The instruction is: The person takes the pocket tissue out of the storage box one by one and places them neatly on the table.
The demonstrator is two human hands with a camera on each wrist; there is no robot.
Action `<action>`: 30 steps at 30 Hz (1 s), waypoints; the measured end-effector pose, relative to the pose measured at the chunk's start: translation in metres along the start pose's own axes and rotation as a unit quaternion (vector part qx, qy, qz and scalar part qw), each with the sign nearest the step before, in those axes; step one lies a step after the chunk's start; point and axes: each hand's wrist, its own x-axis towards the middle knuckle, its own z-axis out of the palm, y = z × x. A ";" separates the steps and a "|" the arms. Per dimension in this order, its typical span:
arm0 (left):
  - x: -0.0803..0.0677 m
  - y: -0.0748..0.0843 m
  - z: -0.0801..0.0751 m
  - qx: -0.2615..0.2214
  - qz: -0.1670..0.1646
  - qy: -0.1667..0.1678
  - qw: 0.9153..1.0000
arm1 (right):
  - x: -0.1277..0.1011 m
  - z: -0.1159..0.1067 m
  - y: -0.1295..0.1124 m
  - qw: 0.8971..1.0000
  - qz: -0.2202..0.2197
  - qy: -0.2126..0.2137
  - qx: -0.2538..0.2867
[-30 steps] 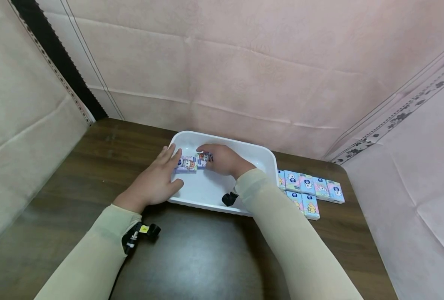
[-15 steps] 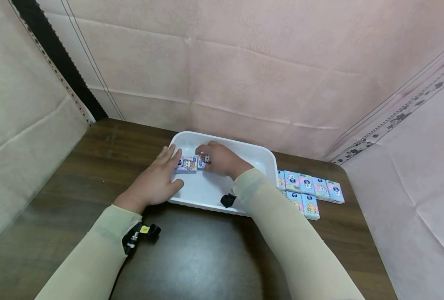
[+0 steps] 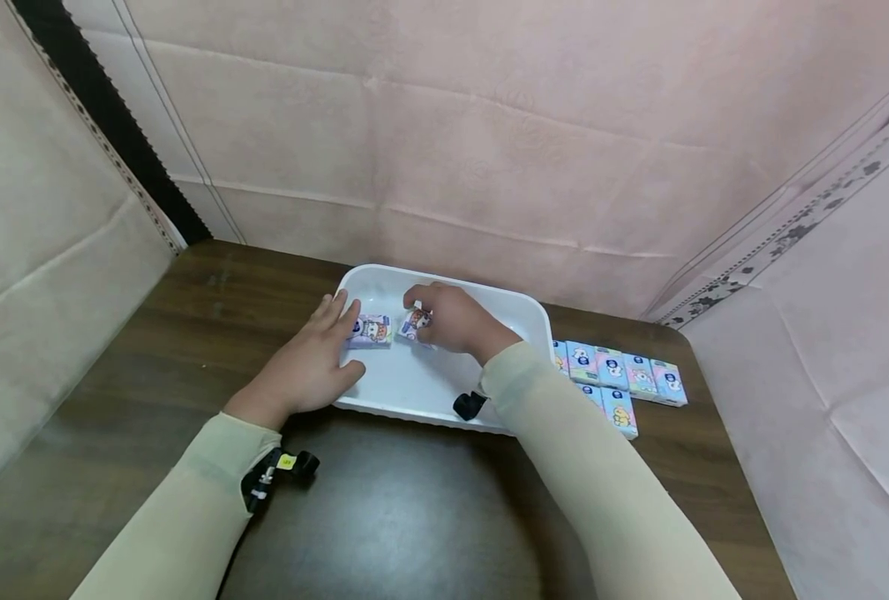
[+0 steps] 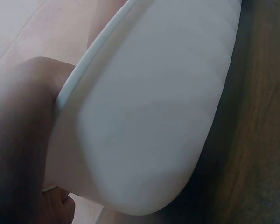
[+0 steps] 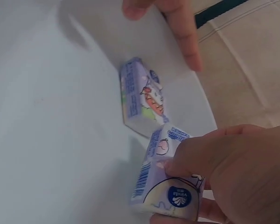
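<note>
A white tray (image 3: pixel 422 392) stands on the table. My left hand (image 3: pixel 305 362) rests on its left rim, fingers extended and thumb over the inside. A purple tissue pack (image 3: pixel 372 331) printed with a cartoon lies against the tray's left end, beside that hand's fingers. My right hand (image 3: pixel 455 317), inside the tray, pinches a second purple tissue pack (image 5: pixel 165 191) between thumb and fingers. In the right wrist view this held pack is tilted, one corner close to the first pack (image 5: pixel 142 93); whether they touch I cannot tell.
Several tissue packs (image 3: pixel 611 367) in blue and pink lie in two rows on the wooden table (image 3: pixel 384 500), right of the tray. My right forearm partly hides them. Pale cloth (image 3: pixel 489 167) hangs behind and at both sides.
My right hand has shifted slightly right with its tissue pack, which now stands tilted and farther from the other pack. My left hand stays on the rim.
</note>
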 end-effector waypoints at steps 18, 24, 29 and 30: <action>0.000 -0.004 0.003 0.003 0.003 0.006 1.000 | -0.064 -0.027 0.011 0.995 0.037 0.073 0.060; 0.001 -0.005 0.004 0.001 -0.001 0.003 1.000 | -0.089 -0.033 0.017 0.990 0.053 0.104 0.083; 0.001 -0.004 0.004 0.001 -0.001 0.001 1.000 | -0.113 -0.037 0.024 0.984 0.078 0.118 0.109; 0.001 -0.004 0.003 0.001 -0.001 0.000 1.000 | -0.118 -0.038 0.026 0.983 0.083 0.120 0.115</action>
